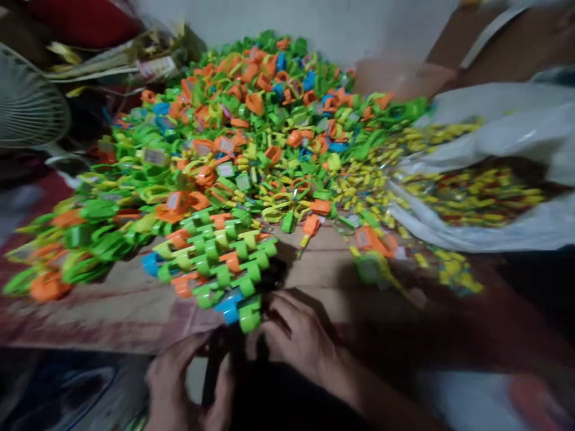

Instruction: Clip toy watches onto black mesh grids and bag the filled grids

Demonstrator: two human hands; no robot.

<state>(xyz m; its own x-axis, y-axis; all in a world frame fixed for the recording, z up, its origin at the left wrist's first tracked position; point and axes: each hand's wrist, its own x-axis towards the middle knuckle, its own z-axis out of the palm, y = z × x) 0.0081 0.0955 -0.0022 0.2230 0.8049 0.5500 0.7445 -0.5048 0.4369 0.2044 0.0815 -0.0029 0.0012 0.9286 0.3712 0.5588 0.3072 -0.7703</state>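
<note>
Directly ahead of the left hand [173, 383] and right hand [305, 335], rows of coloured pieces [229, 260] block a straight reach to the big heap [256, 105]. Right of the rows, a bare strip of the worktop [321, 260] leaves a way forward, hemmed on its right by loose orange and green pieces [371, 239]. Farther right, a yellow cluster [456, 272] and the white bag [503, 134] obstruct. Left of the rows is another bare strip; the heap closes it off beyond, the fan [31, 108] standing farther back.
</note>
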